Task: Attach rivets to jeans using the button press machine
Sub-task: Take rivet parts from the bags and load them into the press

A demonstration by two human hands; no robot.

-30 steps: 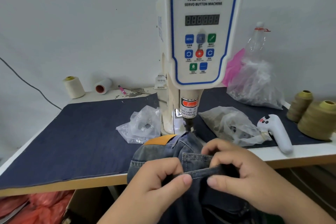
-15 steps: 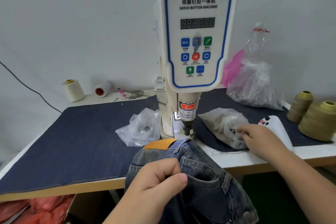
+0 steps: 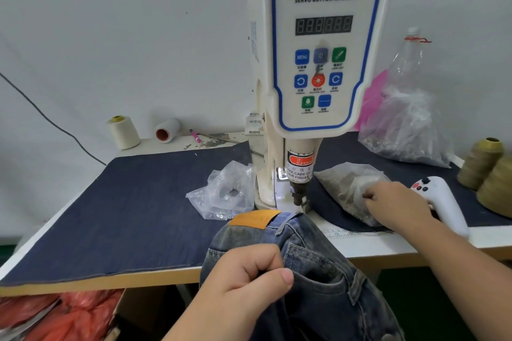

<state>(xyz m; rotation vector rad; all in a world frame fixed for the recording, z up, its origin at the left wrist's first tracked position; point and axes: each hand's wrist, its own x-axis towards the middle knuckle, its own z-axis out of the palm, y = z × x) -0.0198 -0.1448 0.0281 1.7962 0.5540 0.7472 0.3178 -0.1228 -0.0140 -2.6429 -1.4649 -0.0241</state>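
left hand grips jeans, right hand at the rivet bag

the faded blue jeans, tan patch at 12 o'clock, drape over the worktop front edge, under the button press machine. left hand curls tight on the denim by the pocket. open dark mat lies at 9 o'clock. right hand, off the jeans since a second ago, pinches into the rivet bag at 3 o'clock.
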